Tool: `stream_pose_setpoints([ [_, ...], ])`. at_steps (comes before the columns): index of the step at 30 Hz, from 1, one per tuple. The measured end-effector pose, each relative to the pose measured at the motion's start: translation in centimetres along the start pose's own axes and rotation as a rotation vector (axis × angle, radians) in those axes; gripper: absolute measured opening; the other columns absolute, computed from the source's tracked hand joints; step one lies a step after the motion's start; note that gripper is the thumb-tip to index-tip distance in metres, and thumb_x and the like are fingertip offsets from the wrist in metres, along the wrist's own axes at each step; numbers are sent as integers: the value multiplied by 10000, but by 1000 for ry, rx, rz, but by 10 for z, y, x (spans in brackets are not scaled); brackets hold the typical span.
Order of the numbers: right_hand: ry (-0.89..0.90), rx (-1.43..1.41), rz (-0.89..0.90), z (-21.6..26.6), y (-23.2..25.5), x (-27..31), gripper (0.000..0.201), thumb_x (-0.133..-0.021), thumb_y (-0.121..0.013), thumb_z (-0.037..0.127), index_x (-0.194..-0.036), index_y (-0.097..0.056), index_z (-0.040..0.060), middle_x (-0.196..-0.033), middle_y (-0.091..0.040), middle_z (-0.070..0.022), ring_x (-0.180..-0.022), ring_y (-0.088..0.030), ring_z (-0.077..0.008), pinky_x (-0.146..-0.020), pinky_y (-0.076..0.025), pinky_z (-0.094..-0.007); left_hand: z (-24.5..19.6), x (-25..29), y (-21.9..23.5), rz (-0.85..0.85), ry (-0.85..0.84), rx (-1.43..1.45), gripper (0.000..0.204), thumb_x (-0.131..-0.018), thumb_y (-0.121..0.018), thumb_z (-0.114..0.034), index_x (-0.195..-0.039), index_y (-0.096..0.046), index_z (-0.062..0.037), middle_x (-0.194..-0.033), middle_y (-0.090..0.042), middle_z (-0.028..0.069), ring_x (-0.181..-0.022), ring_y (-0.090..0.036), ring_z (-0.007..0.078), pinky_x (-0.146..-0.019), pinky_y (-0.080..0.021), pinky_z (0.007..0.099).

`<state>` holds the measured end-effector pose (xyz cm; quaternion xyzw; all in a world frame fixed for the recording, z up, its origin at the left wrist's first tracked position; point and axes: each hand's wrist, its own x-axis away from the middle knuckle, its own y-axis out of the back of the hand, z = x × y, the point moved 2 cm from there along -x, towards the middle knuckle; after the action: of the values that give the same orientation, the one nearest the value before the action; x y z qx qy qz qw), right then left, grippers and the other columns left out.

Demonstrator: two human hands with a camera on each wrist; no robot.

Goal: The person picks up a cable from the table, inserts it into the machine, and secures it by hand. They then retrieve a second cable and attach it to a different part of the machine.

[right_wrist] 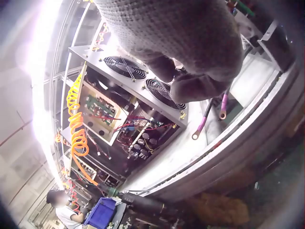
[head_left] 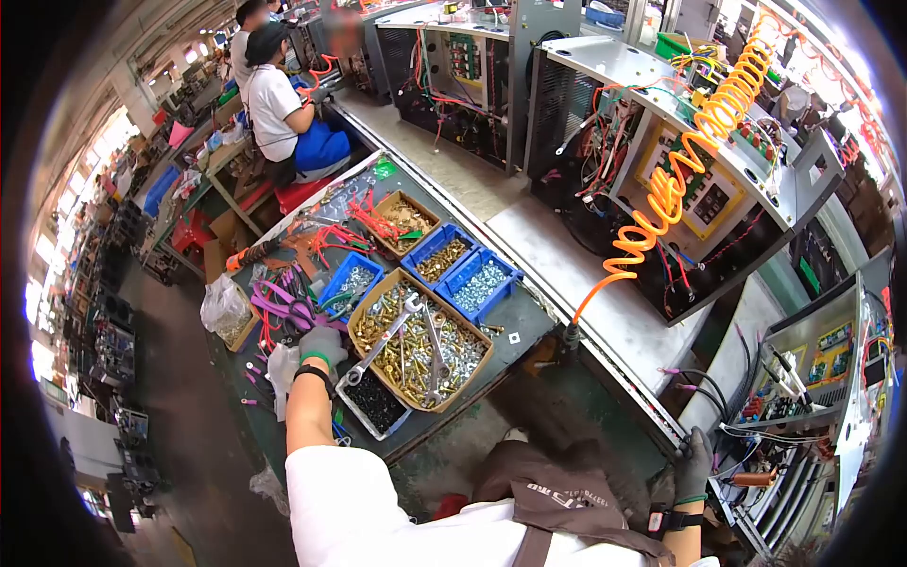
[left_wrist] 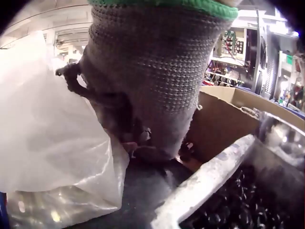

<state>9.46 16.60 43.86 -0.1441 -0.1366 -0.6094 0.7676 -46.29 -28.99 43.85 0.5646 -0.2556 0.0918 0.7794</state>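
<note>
My left hand (head_left: 323, 346), in a grey glove with a green cuff, reaches down to the workbench between a white plastic bag (head_left: 282, 375) and a tray of black screws (head_left: 376, 404). In the left wrist view its fingers point down to the dark bench top beside the bag; the fingertips are mostly hidden, and I cannot tell whether they pinch anything. Purple-handled tools (head_left: 283, 300) lie just beyond this hand. My right hand (head_left: 694, 465), also gloved, is at the edge of the metal rail, fingers loosely curled with nothing visible in them. Lugged black cables (head_left: 699, 386) lie near it.
A cardboard box of bolts (head_left: 385, 357) with wrenches (head_left: 438, 354) on top fills the bench's middle. Blue bins (head_left: 480, 285) stand behind it. An orange coiled hose (head_left: 661, 203) hangs over the line with open electrical cabinets (head_left: 704, 180). A person (head_left: 283, 113) sits farther along.
</note>
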Motion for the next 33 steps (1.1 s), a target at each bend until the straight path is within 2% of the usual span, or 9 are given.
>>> stream_pose_setpoints([
  [1, -6, -1, 5, -4, 3, -4, 278, -918, -562, 253, -1118, -568, 61, -807, -532, 40, -648, -471, -40, -568, -383, -195, 2, 4, -1, 2, 7, -3, 411, -684, -670, -288, -1062, -656, -128, -1059, -653, 117, -977, -629, 288, -834, -509, 413],
  [3, 15, 21, -58, -9, 5, -9, 290, -898, -591, 258, -1102, -593, 52, -816, -560, 24, -633, -502, -67, -521, -400, -193, 1, 14, -2, -105, -16, 169, 406, -693, -655, -263, -1075, -633, -128, -1054, -651, 125, -981, -624, 296, -844, -501, 416],
  [9, 0, 48, 47, 2, -16, -6, 295, -903, -585, 242, -1123, -578, 45, -806, -528, 25, -631, -497, -61, -523, -419, -193, -1, 2, 0, -31, 38, 108, 472, -676, -711, -325, -1096, -635, -123, -1084, -646, 122, -1007, -619, 289, -856, -499, 404],
  [11, 26, 53, 54, 0, -21, -5, 273, -902, -590, 248, -1094, -581, 54, -775, -535, 36, -631, -492, -62, -526, -389, -201, -5, 2, 6, 64, 88, 27, 490, -675, -723, -342, -1097, -647, -104, -1121, -636, 121, -1022, -617, 278, -864, -499, 400],
  [19, -11, 39, 75, -14, -22, -4, 267, -898, -594, 233, -1100, -581, 59, -779, -541, 23, -639, -504, -72, -530, -419, -212, 0, -7, 0, 91, 105, 69, 534, -658, -741, -353, -1105, -644, -79, -1151, -622, 132, -1044, -608, 278, -874, -495, 389],
  [23, -31, 50, 84, -14, -30, 0, 265, -899, -592, 239, -1092, -586, 57, -782, -543, 25, -639, -510, -66, -537, -432, -196, -7, -2, -1, 61, 129, 137, 562, -659, -745, -313, -1137, -609, -50, -1172, -606, 148, -1066, -595, 289, -887, -489, 379],
  [25, -16, 75, 93, -8, -35, 4, 269, -900, -591, 244, -1094, -586, 57, -787, -545, 24, -643, -512, -64, -538, -434, -194, -4, -6, -11, -39, 197, 240, 553, -657, -746, -309, -1126, -614, -49, -1168, -607, 153, -1066, -594, 291, -891, -486, 379],
  [29, 5, 106, 128, -4, -37, 3, 272, -904, -583, 250, -1098, -586, 60, -802, -550, 21, -651, -515, -62, -542, -436, -193, -4, 7, 7, 43, 139, 132, 484, -665, -728, -326, -1056, -655, -49, -1115, -631, 153, -1010, -621, 289, -857, -501, 385],
  [33, 3, 95, 103, -9, -31, 2, 277, -907, -575, 256, -1101, -585, 58, -807, -551, 18, -653, -516, -63, -544, -439, -194, 0, -5, -8, 10, 110, 140, 494, -654, -730, -347, -1036, -661, -41, -1090, -641, 152, -984, -629, 293, -841, -505, 394],
])
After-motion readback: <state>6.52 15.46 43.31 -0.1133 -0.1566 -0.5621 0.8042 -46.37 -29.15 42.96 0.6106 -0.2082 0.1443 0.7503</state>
